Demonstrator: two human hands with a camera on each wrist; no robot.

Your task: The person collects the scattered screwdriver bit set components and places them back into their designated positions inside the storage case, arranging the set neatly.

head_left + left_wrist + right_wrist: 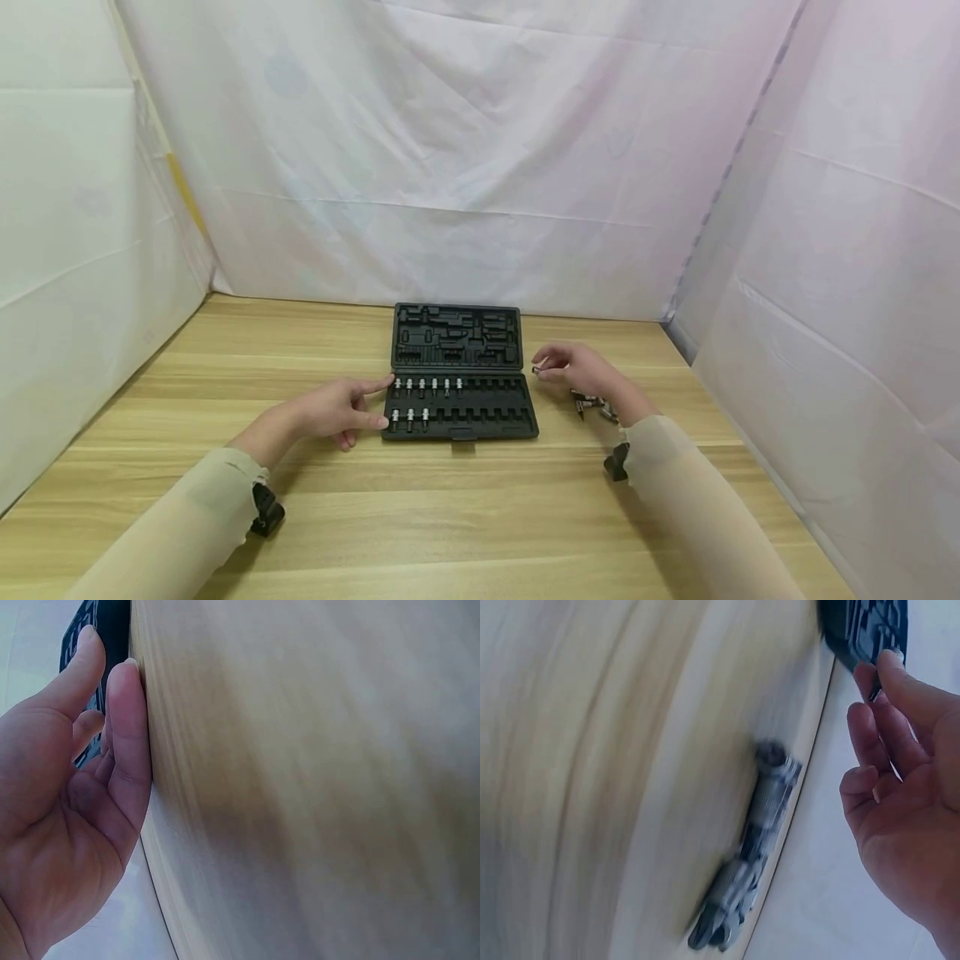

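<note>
A black plastic case lies unfolded on the table, its lid at the far side. Silver-and-black bit sockets stand in its two rows: several at the left of the back row, three at the left of the front row. My left hand touches the case's left edge with index finger and thumb spread. Just right of the case, my right hand pinches a small bit socket between thumb and fingertips; its dark tip shows in the right wrist view.
Several loose bit sockets lie in a pile on the wooden table, partly behind my right wrist in the head view. Moulded slots continue rightward along both rows. White cloth walls enclose the back and sides.
</note>
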